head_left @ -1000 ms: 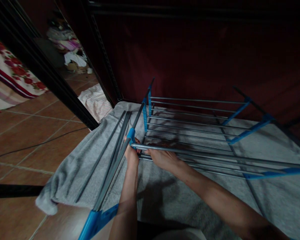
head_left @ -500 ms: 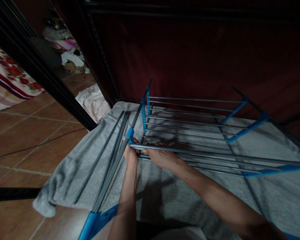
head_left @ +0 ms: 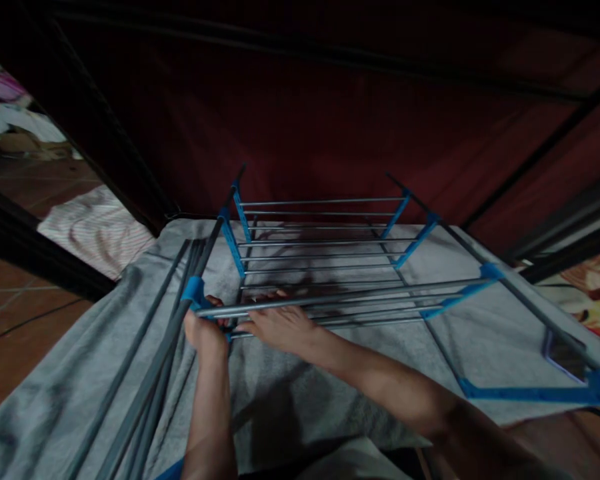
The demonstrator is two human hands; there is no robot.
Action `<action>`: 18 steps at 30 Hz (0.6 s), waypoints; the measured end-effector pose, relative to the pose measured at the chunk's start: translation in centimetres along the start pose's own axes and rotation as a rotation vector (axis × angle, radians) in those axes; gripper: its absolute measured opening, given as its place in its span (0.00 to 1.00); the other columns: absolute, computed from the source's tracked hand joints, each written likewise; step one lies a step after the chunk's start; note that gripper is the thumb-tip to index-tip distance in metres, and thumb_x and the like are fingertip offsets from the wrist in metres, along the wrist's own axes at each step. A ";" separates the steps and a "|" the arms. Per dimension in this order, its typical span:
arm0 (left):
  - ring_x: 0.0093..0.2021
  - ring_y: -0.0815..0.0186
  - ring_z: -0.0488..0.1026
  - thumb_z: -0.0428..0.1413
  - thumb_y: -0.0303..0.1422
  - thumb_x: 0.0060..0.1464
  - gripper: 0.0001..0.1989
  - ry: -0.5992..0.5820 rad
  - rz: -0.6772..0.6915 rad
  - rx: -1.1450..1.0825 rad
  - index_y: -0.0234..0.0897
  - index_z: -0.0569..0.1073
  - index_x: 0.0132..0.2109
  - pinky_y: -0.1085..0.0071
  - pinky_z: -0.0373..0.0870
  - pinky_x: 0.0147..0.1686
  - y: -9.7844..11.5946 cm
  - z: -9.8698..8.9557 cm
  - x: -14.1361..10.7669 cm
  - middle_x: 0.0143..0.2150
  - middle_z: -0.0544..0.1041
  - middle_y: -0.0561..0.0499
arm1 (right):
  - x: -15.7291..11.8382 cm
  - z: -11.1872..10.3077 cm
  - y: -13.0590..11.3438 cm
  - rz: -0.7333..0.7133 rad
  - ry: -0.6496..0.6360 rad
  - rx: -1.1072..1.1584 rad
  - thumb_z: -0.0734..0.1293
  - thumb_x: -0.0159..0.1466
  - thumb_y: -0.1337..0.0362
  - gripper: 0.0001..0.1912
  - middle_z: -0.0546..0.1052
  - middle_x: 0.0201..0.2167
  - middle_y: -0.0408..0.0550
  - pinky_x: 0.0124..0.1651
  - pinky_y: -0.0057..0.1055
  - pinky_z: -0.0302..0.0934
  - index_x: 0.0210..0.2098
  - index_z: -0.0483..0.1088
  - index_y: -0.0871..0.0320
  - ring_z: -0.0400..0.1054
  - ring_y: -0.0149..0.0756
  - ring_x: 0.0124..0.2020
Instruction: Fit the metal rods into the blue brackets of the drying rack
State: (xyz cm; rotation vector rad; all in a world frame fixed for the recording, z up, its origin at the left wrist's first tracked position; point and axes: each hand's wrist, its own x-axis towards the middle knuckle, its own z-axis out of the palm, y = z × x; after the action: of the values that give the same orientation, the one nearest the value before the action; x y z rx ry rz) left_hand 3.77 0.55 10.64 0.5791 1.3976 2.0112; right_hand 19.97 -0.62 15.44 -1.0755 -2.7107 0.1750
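Observation:
A shoe rack of grey metal tubes with blue plastic brackets lies on its side in front of me. My left hand [head_left: 207, 330] is closed around the blue bracket [head_left: 194, 292] at the near left corner, its fingers partly hidden. Just right of it, my right hand [head_left: 283, 323] grips among the near crossbars, thumb towards the left hand, under the top crossbar [head_left: 350, 296]; some of its fingertips are hidden. Further off, more thin crossbars [head_left: 325, 243] span between the left and right brackets. Several loose grey tubes [head_left: 125, 363] lie at my left.
A grey blanket [head_left: 375, 363] lies under the rack. Behind stands a dark red panel [head_left: 300, 140] with black framing. A phone-like object [head_left: 565, 357] rests at the right, beyond a tube. A striped cloth [head_left: 97, 230] and tiled floor [head_left: 10, 327] show at the left.
My view has turned to the right, so the rack and both hands appear further left. My left hand stays at the same bracket; the right hand remains among the near crossbars, its fingers slightly shifted.

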 end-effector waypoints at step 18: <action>0.15 0.69 0.53 0.44 0.42 0.54 0.14 0.160 0.001 0.020 0.41 0.61 0.25 0.71 0.48 0.13 -0.9 0.3 0.5 0.17 0.60 0.57 | -2.9 0.0 2.2 0.172 -0.079 0.011 0.53 0.77 0.58 0.18 0.80 0.51 0.50 0.53 0.38 0.69 0.54 0.73 0.51 0.75 0.41 0.50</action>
State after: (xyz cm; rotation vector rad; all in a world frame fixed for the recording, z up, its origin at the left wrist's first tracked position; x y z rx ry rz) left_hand 3.79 1.30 9.91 0.4358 1.5126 2.0849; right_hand 23.45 -1.05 14.55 -1.3253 -2.6801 0.2660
